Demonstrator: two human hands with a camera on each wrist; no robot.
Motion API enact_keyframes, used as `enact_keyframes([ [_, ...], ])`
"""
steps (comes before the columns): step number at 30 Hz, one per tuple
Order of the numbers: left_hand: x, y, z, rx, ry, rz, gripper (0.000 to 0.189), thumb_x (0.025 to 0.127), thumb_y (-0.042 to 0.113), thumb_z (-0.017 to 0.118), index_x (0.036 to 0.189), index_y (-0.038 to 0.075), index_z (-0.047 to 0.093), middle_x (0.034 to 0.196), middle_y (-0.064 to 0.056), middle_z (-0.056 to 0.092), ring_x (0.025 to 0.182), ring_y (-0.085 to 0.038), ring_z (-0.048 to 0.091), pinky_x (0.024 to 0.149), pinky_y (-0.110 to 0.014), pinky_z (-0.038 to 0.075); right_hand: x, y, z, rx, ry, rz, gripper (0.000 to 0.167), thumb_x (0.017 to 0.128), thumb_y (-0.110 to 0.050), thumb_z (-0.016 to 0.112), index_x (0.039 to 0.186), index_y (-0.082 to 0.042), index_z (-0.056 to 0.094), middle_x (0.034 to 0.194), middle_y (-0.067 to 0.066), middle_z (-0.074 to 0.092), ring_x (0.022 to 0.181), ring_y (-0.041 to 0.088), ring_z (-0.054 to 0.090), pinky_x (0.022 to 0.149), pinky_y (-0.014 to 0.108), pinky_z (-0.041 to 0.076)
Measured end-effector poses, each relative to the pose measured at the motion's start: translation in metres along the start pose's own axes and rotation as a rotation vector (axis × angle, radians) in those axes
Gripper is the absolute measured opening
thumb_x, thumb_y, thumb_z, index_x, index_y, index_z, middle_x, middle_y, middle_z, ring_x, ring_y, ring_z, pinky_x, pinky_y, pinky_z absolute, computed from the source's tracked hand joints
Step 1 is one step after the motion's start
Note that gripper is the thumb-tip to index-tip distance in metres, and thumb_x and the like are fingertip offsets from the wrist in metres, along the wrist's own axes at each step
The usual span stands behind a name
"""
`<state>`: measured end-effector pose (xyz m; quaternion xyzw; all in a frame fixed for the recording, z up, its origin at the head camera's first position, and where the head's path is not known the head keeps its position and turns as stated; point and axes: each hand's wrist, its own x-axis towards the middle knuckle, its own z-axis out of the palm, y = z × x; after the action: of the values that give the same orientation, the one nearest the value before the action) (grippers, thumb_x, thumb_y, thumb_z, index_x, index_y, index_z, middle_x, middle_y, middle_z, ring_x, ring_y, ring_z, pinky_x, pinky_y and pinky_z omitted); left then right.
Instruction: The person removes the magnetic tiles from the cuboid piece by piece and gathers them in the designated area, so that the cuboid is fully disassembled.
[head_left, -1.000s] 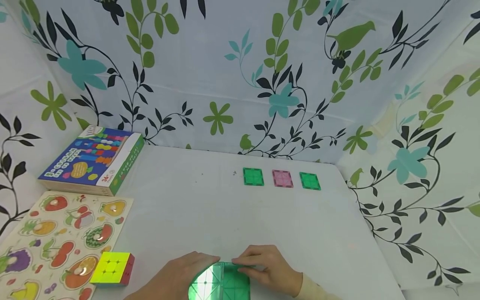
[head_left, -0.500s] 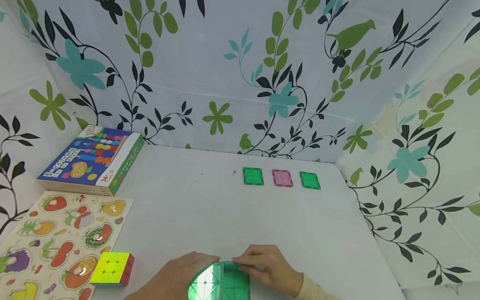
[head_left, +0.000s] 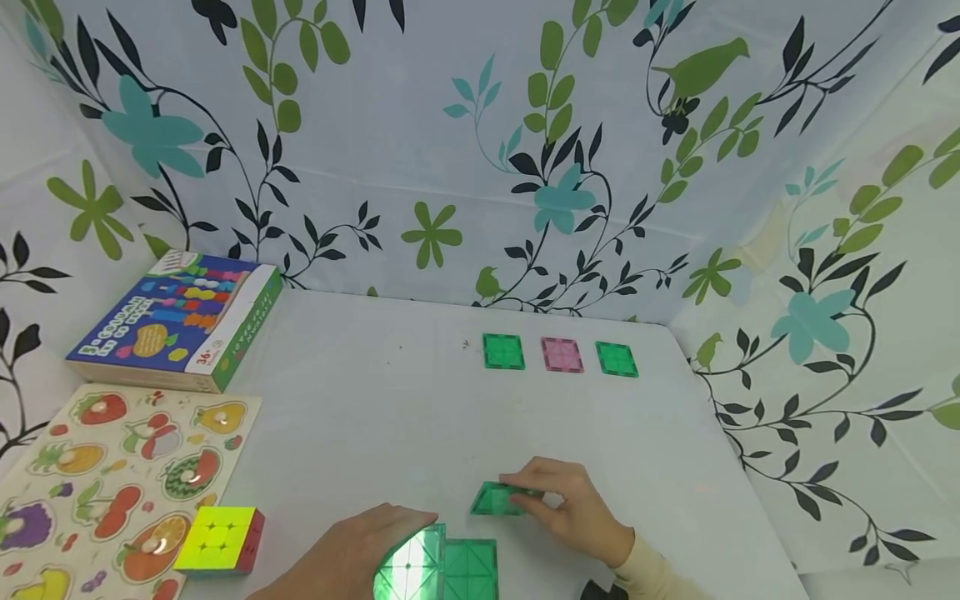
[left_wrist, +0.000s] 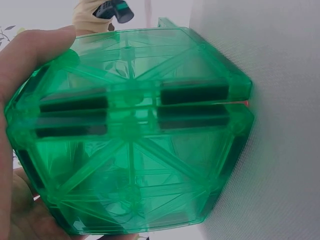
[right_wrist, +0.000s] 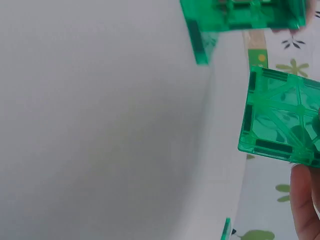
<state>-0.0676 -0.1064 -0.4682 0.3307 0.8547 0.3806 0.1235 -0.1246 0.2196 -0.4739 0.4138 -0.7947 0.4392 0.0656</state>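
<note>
At the table's near edge, my left hand grips a translucent green structure of magnetic tiles. The left wrist view shows its tiles joined edge to edge, with the thumb along one side and the other fingers curled below. On its right side a flat green square tile shows. Just beyond the structure, my right hand pinches a separate green square tile at its right side. That loose tile stands apart from the structure in the right wrist view too.
Two green tiles and a pink tile lie in a row at the back. To the left are a cube puzzle, a fruit puzzle board and a blue box. A patterned cloth hangs behind.
My right hand has moved away from the structure, forward and to the right, with a green tile pinched in its fingers. The left hand keeps its grip in nearly the same place.
</note>
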Motion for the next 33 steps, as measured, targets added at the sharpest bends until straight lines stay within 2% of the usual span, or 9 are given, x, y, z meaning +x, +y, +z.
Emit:
enact_keyframes([
  [3,0.0,0.0,0.0,-0.005,-0.009,-0.013,0.088,0.074,0.067,0.081,0.144,0.021,0.054,0.135,0.009,0.064,0.111,-0.009,0.06,0.088,-0.024,0.06,0.006,0.009,-0.012,-0.007,0.007,0.053,0.033,0.088,0.001,0.076,0.12,-0.003,0.074,0.093,0.002,0.076,0.07,0.008,0.063,0.061,0.018,0.055],
  [7,0.0,0.0,-0.001,0.004,-0.007,-0.018,0.088,0.074,0.067,0.08,0.144,0.021,0.054,0.135,0.01,0.064,0.111,-0.009,0.06,0.089,-0.025,0.06,0.017,0.03,-0.028,0.009,-0.006,0.166,0.031,0.091,-0.002,0.074,0.122,-0.003,0.073,0.095,0.003,0.076,0.072,0.011,0.062,0.061,0.024,0.056],
  [10,-0.001,-0.001,-0.001,-0.004,-0.006,-0.02,0.088,0.074,0.067,0.08,0.145,0.022,0.053,0.136,0.01,0.064,0.11,-0.008,0.06,0.089,-0.025,0.06,0.026,0.048,-0.038,0.049,-0.037,0.3,0.031,0.094,-0.006,0.072,0.126,-0.006,0.072,0.103,0.008,0.076,0.07,0.01,0.058,0.058,0.025,0.055],
  [14,-0.001,-0.001,0.0,-0.021,-0.017,-0.023,0.088,0.075,0.067,0.08,0.146,0.024,0.052,0.136,0.011,0.063,0.109,-0.006,0.06,0.089,-0.025,0.06,0.038,0.07,-0.047,0.1,-0.076,0.498,0.033,0.098,-0.015,0.069,0.131,-0.011,0.07,0.121,0.011,0.074,0.063,0.005,0.05,0.053,0.025,0.051],
  [17,-0.001,-0.001,0.0,-0.021,-0.018,-0.012,0.088,0.076,0.067,0.079,0.146,0.023,0.052,0.135,0.01,0.064,0.11,-0.003,0.059,0.088,-0.024,0.06,0.045,0.084,-0.049,0.122,-0.094,0.595,0.034,0.098,-0.019,0.069,0.132,-0.013,0.07,0.13,0.01,0.071,0.063,0.005,0.048,0.053,0.023,0.049],
  [22,-0.001,-0.002,0.001,-0.02,-0.011,0.003,0.088,0.075,0.066,0.08,0.145,0.02,0.052,0.134,0.009,0.065,0.109,-0.002,0.059,0.087,-0.024,0.06,0.054,0.103,-0.049,0.136,-0.122,0.671,0.035,0.099,-0.019,0.068,0.133,-0.013,0.069,0.135,0.013,0.068,0.06,0.008,0.046,0.052,0.021,0.044],
  [26,-0.001,-0.002,0.001,-0.026,-0.013,0.002,0.088,0.075,0.065,0.08,0.145,0.02,0.052,0.133,0.009,0.065,0.109,-0.003,0.059,0.087,-0.024,0.06,0.061,0.114,-0.048,0.107,-0.148,0.722,0.033,0.099,-0.02,0.068,0.132,-0.016,0.07,0.135,0.011,0.068,0.06,0.009,0.046,0.051,0.02,0.042],
  [31,-0.001,-0.002,0.001,-0.019,-0.012,0.011,0.088,0.077,0.066,0.079,0.146,0.02,0.052,0.134,0.008,0.065,0.109,-0.005,0.06,0.087,-0.025,0.061,0.068,0.125,-0.046,0.053,-0.175,0.747,0.033,0.098,-0.021,0.069,0.132,-0.02,0.071,0.133,0.008,0.068,0.068,0.013,0.049,0.054,0.022,0.041],
  [33,-0.001,-0.002,0.001,-0.018,-0.01,0.017,0.087,0.077,0.065,0.079,0.146,0.02,0.051,0.135,0.008,0.064,0.109,-0.006,0.061,0.087,-0.025,0.061,0.07,0.128,-0.045,0.017,-0.181,0.748,0.033,0.098,-0.022,0.07,0.131,-0.022,0.072,0.132,0.005,0.069,0.075,0.013,0.05,0.06,0.022,0.043],
])
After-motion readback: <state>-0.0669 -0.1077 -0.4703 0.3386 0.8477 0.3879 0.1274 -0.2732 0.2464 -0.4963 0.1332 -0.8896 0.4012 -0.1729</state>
